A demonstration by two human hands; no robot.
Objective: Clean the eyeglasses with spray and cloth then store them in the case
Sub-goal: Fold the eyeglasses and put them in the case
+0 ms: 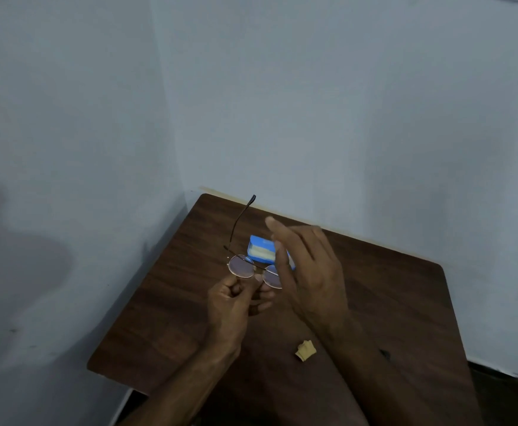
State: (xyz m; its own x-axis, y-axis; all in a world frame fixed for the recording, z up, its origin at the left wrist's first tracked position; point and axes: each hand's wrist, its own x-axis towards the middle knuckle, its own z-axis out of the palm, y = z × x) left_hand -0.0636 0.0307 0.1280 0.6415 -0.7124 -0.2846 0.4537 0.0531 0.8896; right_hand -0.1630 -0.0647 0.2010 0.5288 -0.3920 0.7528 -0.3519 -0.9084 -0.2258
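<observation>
The eyeglasses [241, 265] are held in the air above the middle of the dark wooden table [389, 302], in front of the person. They have round lenses in a thin metal frame. The front's long axis runs left to right and dips slightly toward the right. The lenses face back toward the camera. One temple arm is unfolded and points up and away toward the wall [313, 103]; the other temple is not visible.

The left hand [236, 299] has its fingers curled and pinches the frame from below, near the bridge. The right hand [310, 272] is raised with its fingers straight and close together, and it covers part of the right-side lens. Contact with that lens cannot be confirmed.

A blue case [262, 249] lies open on the table just behind the eyeglasses, partly hidden by the right hand. A crumpled yellow cloth [306, 351] lies on the table beside the right forearm, apart from both hands.
</observation>
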